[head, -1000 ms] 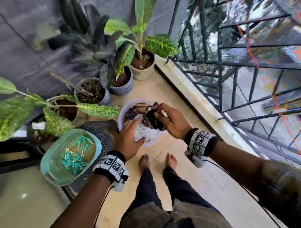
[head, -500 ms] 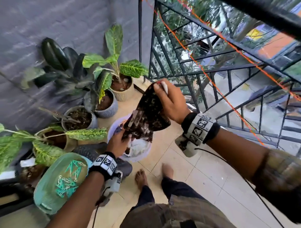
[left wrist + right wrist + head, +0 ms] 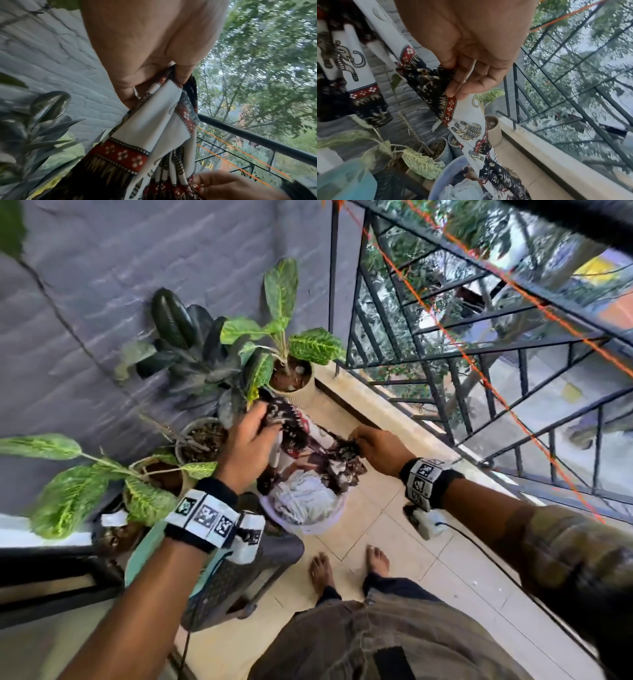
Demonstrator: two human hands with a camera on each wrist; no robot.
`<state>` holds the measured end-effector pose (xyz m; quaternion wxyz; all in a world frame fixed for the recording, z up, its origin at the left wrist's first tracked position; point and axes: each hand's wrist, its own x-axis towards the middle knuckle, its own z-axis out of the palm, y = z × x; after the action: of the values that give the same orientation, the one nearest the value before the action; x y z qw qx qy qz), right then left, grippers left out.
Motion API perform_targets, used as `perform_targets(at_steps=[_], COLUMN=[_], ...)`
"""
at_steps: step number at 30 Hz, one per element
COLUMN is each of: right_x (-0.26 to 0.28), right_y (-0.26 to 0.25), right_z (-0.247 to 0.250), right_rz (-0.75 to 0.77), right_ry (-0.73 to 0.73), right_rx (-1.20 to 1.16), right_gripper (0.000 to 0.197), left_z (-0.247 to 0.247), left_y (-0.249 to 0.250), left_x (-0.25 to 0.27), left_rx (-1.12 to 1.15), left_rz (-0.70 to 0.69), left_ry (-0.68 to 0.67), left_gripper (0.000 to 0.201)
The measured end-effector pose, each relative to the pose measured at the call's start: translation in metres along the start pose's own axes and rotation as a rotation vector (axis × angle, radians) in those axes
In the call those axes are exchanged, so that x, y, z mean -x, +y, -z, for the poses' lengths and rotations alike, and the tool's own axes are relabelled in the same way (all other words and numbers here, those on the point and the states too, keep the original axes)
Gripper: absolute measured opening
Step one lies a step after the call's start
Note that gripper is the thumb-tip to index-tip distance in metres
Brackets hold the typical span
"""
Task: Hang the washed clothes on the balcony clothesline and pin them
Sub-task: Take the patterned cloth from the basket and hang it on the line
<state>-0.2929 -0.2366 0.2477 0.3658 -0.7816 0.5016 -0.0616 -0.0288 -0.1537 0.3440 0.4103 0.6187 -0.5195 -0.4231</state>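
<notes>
Gripping printed cloth [image 3: 308, 440] edges, both hands.

The left hand [image 3: 247, 450] has a black wristband [image 3: 202, 517] with white square-code markers and a white camera block [image 3: 247, 537] on a dark cable [image 3: 186, 642]. The right hand [image 3: 380, 451] has a matching marker band [image 3: 424, 482], with a white module [image 3: 428, 522] beneath it and a thin black cable [image 3: 507, 573]. The right sleeve [image 3: 575, 556] is an olive-brown check. Dark trousers [image 3: 387, 590], an olive-brown shirt hem [image 3: 376, 642] and bare feet [image 3: 322, 571] show below.
</notes>
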Motion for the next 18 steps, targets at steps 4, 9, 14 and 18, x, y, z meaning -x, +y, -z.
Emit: perform_targets(at_steps=[4, 9, 14, 18], right_x=[-0.01, -0.016, -0.04, -0.061], right_y=[-0.001, -0.005, -0.012, -0.022], right_z=[-0.007, -0.022, -0.056, -0.061], right_rz=[-0.083, -0.084, -0.12, -0.151], right_ry=[-0.075, -0.245, -0.336, -0.249], right_rx=[-0.029, 0.125, 0.185, 0.193], right_gripper=[0.017, 0.057, 0.063, 0.031], left_z=[0.0, 0.003, 0.0, 0.012], left_y=[0.021, 0.058, 0.089, 0.09], left_x=[0.011, 0.014, 0.021, 0.027], left_rx=[-0.014, 0.005, -0.085, -0.005], left_rz=[-0.011, -0.125, -0.275, -0.253], left_ry=[-0.011, -0.127, -0.155, -0.155], left_gripper=[0.035, 0.036, 0.031, 0.037])
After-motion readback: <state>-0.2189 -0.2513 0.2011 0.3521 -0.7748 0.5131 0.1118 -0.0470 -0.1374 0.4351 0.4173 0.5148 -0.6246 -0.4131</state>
